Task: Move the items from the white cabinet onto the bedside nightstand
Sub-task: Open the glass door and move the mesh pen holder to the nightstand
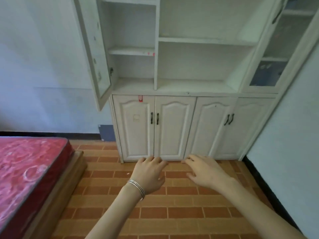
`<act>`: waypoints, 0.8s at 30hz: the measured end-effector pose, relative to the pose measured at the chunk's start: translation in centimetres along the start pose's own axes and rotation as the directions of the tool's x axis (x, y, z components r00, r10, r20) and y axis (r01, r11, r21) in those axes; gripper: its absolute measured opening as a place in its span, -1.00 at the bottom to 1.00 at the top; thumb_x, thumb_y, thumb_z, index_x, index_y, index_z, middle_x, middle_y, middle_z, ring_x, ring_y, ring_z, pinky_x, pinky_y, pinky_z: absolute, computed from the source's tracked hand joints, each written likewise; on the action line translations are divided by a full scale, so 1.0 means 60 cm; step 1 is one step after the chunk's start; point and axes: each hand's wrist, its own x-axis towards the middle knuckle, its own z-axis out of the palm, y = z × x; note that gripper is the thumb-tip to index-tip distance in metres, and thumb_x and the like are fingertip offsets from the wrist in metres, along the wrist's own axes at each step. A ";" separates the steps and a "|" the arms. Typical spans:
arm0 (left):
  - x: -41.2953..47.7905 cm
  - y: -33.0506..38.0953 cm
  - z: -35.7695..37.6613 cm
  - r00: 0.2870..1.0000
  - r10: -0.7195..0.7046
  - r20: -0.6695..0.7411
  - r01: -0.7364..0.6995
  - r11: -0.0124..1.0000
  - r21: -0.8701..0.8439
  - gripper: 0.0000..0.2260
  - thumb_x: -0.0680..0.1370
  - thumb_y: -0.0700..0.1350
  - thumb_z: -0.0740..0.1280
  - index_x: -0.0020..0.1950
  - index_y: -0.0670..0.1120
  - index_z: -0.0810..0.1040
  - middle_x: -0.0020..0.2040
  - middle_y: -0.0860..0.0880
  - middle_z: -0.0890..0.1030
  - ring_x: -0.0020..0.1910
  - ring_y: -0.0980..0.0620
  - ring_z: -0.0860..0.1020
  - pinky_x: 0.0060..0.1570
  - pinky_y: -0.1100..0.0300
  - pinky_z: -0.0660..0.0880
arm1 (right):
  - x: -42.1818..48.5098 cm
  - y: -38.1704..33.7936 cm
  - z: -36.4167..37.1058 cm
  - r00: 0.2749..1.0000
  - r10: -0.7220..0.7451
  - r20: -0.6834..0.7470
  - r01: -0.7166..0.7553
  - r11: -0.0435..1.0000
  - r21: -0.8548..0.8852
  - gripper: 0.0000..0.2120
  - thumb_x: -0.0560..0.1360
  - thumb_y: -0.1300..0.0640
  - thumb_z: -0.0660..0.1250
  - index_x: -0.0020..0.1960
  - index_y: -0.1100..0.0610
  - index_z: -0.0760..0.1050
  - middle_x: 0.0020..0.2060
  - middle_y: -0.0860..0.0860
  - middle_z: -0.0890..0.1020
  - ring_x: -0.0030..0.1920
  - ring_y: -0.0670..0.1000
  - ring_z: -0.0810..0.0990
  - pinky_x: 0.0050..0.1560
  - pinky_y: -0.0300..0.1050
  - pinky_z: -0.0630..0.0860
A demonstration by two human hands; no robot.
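The white cabinet point(174, 94) stands against the wall ahead. Its open upper shelves show nothing on them. The upper left glass door point(94, 54) hangs open, and the upper right glass door point(269, 54) is shut with blurred dark shapes behind the glass. All lower doors point(174, 128) with black handles are shut. My left hand point(149, 173), with silver bangles on the wrist, reaches forward, fingers apart, holding nothing. My right hand point(205, 171) is stretched out beside it, also open. Both hover over the floor in front of the lower doors. No nightstand is in view.
A bed with a red patterned mattress point(25, 173) on a wooden frame fills the lower left. The floor point(172, 213) is orange brick-patterned. A pale wall point(293, 135) with a black skirting closes the right side.
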 end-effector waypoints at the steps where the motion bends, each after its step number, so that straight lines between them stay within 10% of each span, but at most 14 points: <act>1: 0.024 0.002 0.008 0.999 0.032 0.019 -0.032 0.999 -0.003 -0.60 0.53 0.06 0.16 0.36 0.07 0.31 0.28 0.03 0.42 0.25 -0.02 0.37 0.20 0.06 0.29 | 0.005 0.016 0.010 1.000 0.018 0.009 -0.018 1.000 0.005 -0.56 0.54 -0.05 0.18 0.39 0.01 0.27 0.33 -0.04 0.37 0.32 0.03 0.33 0.29 -0.02 0.30; 14: 0.367 -0.040 0.008 0.912 0.406 -0.062 -0.407 0.913 -0.003 -0.62 0.54 0.02 0.15 0.35 0.06 0.34 0.25 0.01 0.45 0.19 -0.05 0.42 0.13 0.06 0.31 | 0.114 0.199 0.001 0.950 0.304 -0.072 -0.293 0.947 0.133 -0.58 0.52 -0.01 0.22 0.37 -0.01 0.31 0.27 -0.06 0.41 0.23 0.00 0.40 0.16 -0.06 0.37; 24: 0.562 0.044 0.060 0.829 0.556 -0.069 -0.558 0.829 -0.026 -0.67 0.30 0.07 0.34 0.05 0.10 0.54 -0.14 0.08 0.60 -0.22 0.03 0.57 -0.30 0.11 0.49 | 0.131 0.391 0.030 0.914 0.400 -0.069 -0.380 0.904 0.195 -0.60 0.50 -0.02 0.23 0.33 0.00 0.34 0.22 -0.05 0.44 0.15 0.00 0.44 0.09 -0.06 0.47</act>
